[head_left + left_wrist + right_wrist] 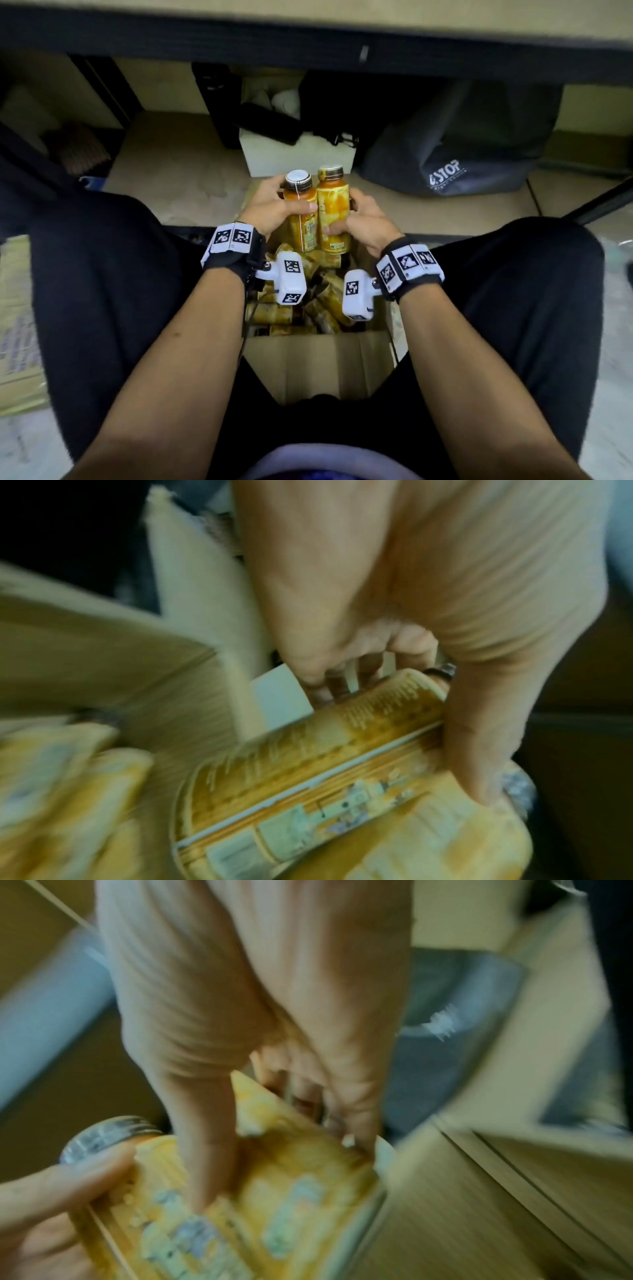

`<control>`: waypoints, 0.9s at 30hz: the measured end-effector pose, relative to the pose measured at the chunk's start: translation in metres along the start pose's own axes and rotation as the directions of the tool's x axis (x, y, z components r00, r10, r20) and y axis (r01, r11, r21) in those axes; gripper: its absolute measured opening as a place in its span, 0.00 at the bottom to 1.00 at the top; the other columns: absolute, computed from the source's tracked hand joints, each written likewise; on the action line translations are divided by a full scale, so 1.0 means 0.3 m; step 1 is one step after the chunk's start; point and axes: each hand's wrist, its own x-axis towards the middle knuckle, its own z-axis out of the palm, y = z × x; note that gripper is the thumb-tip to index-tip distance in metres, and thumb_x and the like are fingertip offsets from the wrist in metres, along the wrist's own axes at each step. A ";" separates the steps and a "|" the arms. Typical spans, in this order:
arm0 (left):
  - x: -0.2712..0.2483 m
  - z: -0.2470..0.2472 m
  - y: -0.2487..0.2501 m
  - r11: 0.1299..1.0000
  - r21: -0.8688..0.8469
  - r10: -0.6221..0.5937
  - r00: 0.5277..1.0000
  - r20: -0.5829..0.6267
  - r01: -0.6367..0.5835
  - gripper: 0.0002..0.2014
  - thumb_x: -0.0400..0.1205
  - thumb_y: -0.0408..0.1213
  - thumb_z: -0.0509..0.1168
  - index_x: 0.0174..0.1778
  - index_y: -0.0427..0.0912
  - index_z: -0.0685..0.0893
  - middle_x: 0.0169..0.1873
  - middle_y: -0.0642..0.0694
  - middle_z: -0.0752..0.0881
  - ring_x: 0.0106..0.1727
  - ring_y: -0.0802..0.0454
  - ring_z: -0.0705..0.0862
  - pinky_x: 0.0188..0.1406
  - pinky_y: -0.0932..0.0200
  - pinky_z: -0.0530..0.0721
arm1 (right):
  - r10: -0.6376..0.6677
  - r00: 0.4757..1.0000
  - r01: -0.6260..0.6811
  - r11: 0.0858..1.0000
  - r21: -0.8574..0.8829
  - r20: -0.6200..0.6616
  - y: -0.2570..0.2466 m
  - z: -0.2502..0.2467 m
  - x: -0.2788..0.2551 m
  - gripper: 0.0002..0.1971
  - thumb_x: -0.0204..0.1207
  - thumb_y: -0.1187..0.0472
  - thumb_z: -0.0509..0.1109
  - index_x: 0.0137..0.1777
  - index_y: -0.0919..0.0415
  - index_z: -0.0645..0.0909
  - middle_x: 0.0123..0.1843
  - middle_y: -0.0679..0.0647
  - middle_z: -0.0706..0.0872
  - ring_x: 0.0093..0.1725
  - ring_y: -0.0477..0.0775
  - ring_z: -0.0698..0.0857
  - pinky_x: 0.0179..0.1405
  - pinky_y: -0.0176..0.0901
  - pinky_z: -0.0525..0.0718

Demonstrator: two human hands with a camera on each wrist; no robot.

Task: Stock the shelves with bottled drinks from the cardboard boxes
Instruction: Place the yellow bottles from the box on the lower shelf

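Above the open cardboard box (308,363), left hand (270,209) and right hand (363,222) each grip an upright yellow-labelled bottle (301,212), brand illegible; far-right dark bag (462,150) reads "STOP".

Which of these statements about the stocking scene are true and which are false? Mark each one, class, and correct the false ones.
1. Each hand holds one bottle. True: the left hand grips the left bottle and the right hand grips the right bottle.
2. The two bottles are held far apart. False: they are side by side, about touching.
3. The box is empty. False: more bottles lie in it.
4. The held bottles lie flat. False: they are roughly upright, caps up.
5. A dark bag printed with "STOP" sits beyond the box, to the right. True.
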 end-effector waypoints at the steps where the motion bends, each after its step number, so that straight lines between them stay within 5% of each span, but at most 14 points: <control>1: -0.015 -0.004 0.036 0.999 0.013 0.048 0.999 0.003 -0.048 0.27 0.62 0.30 0.80 0.58 0.42 0.85 0.50 0.44 0.90 0.54 0.47 0.89 0.60 0.45 0.84 | -0.060 0.998 0.061 0.998 0.023 -0.029 -0.029 -0.009 -0.028 0.31 0.61 0.75 0.81 0.63 0.54 0.80 0.52 0.49 0.90 0.53 0.46 0.88 0.55 0.48 0.86; 8: -0.128 -0.002 0.297 0.937 -0.009 0.350 0.936 -0.032 -0.350 0.29 0.68 0.26 0.77 0.67 0.38 0.80 0.56 0.43 0.88 0.58 0.48 0.87 0.63 0.43 0.83 | -0.409 0.901 0.418 0.907 0.041 -0.145 -0.226 -0.062 -0.201 0.34 0.61 0.69 0.84 0.69 0.55 0.77 0.59 0.50 0.89 0.61 0.47 0.86 0.65 0.56 0.84; 13: -0.141 -0.016 0.607 0.818 0.023 0.573 0.818 0.038 -0.574 0.31 0.70 0.35 0.77 0.70 0.40 0.78 0.61 0.44 0.86 0.64 0.49 0.84 0.68 0.41 0.80 | -0.596 0.776 0.615 0.788 0.034 -0.208 -0.472 -0.156 -0.278 0.34 0.65 0.68 0.83 0.70 0.58 0.76 0.62 0.50 0.88 0.63 0.45 0.86 0.63 0.47 0.86; 19: -0.071 -0.020 0.877 0.661 0.109 0.746 0.666 0.009 -0.742 0.29 0.70 0.36 0.77 0.68 0.38 0.78 0.60 0.45 0.86 0.62 0.51 0.84 0.67 0.46 0.81 | -0.711 0.663 0.722 0.690 -0.049 -0.233 -0.721 -0.281 -0.233 0.36 0.63 0.66 0.84 0.72 0.58 0.75 0.62 0.50 0.87 0.65 0.46 0.85 0.67 0.55 0.83; 24: 0.007 0.011 0.908 0.720 0.043 0.692 0.712 -0.120 -0.692 0.26 0.74 0.29 0.74 0.69 0.36 0.78 0.58 0.46 0.86 0.57 0.58 0.86 0.62 0.56 0.84 | -0.674 0.704 0.670 0.735 -0.104 -0.226 -0.788 -0.313 -0.120 0.30 0.63 0.64 0.84 0.65 0.58 0.80 0.57 0.51 0.89 0.60 0.50 0.87 0.64 0.60 0.84; 27: 0.039 -0.006 0.933 0.769 0.041 0.639 0.767 -0.057 -0.638 0.26 0.75 0.29 0.74 0.70 0.39 0.77 0.60 0.47 0.85 0.61 0.56 0.84 0.64 0.52 0.83 | -0.614 0.766 0.602 0.789 -0.125 -0.190 -0.819 -0.342 -0.096 0.28 0.62 0.62 0.85 0.62 0.56 0.80 0.56 0.50 0.89 0.58 0.50 0.87 0.62 0.59 0.85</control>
